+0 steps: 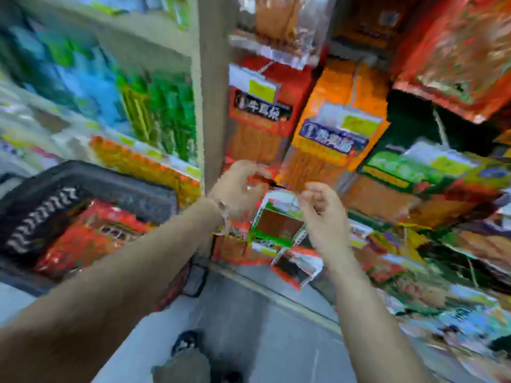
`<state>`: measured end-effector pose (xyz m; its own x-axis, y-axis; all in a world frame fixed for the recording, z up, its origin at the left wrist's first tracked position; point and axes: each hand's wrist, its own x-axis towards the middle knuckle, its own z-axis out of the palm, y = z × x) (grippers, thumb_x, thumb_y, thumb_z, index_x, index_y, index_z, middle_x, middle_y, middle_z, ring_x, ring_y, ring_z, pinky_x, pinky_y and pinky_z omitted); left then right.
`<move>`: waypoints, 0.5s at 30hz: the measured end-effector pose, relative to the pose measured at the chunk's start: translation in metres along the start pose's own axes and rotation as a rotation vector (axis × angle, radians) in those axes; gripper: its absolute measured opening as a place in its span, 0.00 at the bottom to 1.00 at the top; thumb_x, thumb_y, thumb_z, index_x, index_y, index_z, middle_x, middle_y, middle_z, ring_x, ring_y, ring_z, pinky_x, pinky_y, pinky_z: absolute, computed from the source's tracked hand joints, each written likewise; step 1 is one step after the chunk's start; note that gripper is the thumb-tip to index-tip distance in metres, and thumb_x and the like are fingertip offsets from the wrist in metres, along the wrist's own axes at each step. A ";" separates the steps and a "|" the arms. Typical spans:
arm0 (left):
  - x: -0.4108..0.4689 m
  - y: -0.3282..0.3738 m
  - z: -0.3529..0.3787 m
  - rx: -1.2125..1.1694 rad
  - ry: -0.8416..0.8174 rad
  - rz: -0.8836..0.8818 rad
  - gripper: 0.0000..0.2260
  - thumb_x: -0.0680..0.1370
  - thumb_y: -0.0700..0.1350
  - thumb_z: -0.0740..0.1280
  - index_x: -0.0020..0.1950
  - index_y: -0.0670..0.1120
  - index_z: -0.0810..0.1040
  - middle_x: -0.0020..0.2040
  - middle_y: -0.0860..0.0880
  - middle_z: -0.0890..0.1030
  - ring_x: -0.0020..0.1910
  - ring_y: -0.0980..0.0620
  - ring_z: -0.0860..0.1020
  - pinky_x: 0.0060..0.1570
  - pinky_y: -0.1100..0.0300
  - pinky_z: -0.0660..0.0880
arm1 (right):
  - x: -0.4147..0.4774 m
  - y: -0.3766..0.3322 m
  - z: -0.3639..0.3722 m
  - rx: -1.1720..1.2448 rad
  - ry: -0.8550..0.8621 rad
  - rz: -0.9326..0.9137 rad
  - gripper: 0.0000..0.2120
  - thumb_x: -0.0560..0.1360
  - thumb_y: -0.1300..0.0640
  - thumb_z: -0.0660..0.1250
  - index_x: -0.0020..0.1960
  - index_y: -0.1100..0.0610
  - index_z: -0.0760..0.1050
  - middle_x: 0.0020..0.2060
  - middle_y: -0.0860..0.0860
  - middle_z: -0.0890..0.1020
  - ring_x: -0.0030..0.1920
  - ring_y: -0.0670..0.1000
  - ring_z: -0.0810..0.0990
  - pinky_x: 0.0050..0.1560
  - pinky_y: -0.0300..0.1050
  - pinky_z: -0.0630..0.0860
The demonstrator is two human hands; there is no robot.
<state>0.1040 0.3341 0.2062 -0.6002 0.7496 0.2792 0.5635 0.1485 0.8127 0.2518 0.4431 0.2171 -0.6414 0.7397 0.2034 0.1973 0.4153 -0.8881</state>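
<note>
Bright, even light, heavy motion blur.
Blocky smearing throughout (worst at the edges); wide-angle bending tilts the shelves.

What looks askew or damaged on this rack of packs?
The lowest red pack, below the green pack, hangs more tilted than the packs above it. Blur hides any damage.

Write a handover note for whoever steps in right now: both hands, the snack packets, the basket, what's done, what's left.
Left hand: fingers curled under the hanging red snack packet; grip too blurred to tell.
Right hand: fingers curled by the top corner of the green-and-white hanging packet; grip unclear.
Done: one red packet lies in the black plastic basket.
Left: probably free a packet and drop it in the basket.
</note>
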 end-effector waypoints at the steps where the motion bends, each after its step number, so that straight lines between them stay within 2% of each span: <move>1: -0.024 -0.025 -0.010 -0.007 -0.018 -0.111 0.10 0.71 0.35 0.65 0.50 0.35 0.80 0.46 0.33 0.79 0.46 0.41 0.78 0.47 0.55 0.71 | -0.016 0.007 0.025 0.014 -0.068 0.045 0.10 0.75 0.66 0.66 0.55 0.61 0.74 0.42 0.51 0.76 0.37 0.44 0.74 0.44 0.33 0.70; 3: -0.067 -0.076 -0.031 0.007 -0.032 -0.334 0.11 0.71 0.41 0.64 0.47 0.36 0.80 0.42 0.33 0.80 0.40 0.43 0.78 0.43 0.53 0.73 | -0.047 0.020 0.073 0.003 -0.217 0.126 0.12 0.74 0.67 0.67 0.57 0.61 0.73 0.44 0.50 0.76 0.39 0.45 0.75 0.45 0.32 0.70; 4: -0.087 -0.098 -0.040 0.016 -0.033 -0.452 0.11 0.72 0.43 0.65 0.47 0.37 0.81 0.43 0.34 0.80 0.41 0.43 0.79 0.44 0.52 0.74 | -0.060 0.026 0.094 -0.015 -0.289 0.157 0.13 0.74 0.67 0.67 0.58 0.62 0.73 0.46 0.50 0.77 0.40 0.45 0.75 0.45 0.29 0.70; 5: -0.106 -0.121 -0.054 0.017 -0.028 -0.566 0.11 0.73 0.44 0.66 0.49 0.38 0.81 0.45 0.36 0.81 0.44 0.44 0.80 0.46 0.53 0.75 | -0.071 0.032 0.119 -0.037 -0.367 0.190 0.14 0.74 0.66 0.67 0.60 0.62 0.73 0.47 0.51 0.77 0.40 0.44 0.75 0.44 0.26 0.69; 7: -0.139 -0.161 -0.078 0.013 -0.018 -0.718 0.11 0.75 0.45 0.67 0.51 0.39 0.80 0.47 0.37 0.82 0.44 0.49 0.78 0.43 0.60 0.70 | -0.090 0.042 0.162 -0.099 -0.512 0.249 0.16 0.75 0.63 0.67 0.62 0.60 0.72 0.50 0.49 0.76 0.41 0.39 0.75 0.44 0.24 0.68; 9: -0.169 -0.201 -0.109 0.081 -0.021 -0.862 0.10 0.77 0.46 0.66 0.53 0.42 0.80 0.49 0.42 0.82 0.45 0.49 0.77 0.42 0.62 0.68 | -0.105 0.047 0.209 -0.158 -0.619 0.327 0.16 0.75 0.60 0.67 0.62 0.56 0.72 0.51 0.48 0.76 0.42 0.41 0.76 0.47 0.32 0.71; 11: -0.188 -0.238 -0.141 0.130 -0.016 -0.966 0.09 0.77 0.45 0.64 0.54 0.45 0.79 0.50 0.46 0.81 0.48 0.47 0.77 0.45 0.61 0.69 | -0.115 0.046 0.253 -0.194 -0.685 0.394 0.15 0.75 0.59 0.67 0.61 0.54 0.73 0.51 0.48 0.77 0.43 0.44 0.77 0.47 0.38 0.71; 15: -0.204 -0.296 -0.196 0.113 0.006 -1.105 0.09 0.76 0.41 0.63 0.55 0.47 0.78 0.47 0.48 0.79 0.43 0.49 0.76 0.42 0.61 0.69 | -0.120 0.039 0.333 -0.256 -0.796 0.492 0.15 0.76 0.55 0.65 0.63 0.51 0.71 0.52 0.45 0.77 0.48 0.45 0.78 0.50 0.42 0.72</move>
<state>-0.0522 0.0108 0.0088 -0.8068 0.1650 -0.5673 -0.2352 0.7912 0.5646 0.0897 0.1940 0.0208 -0.7394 0.3253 -0.5894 0.6729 0.3275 -0.6633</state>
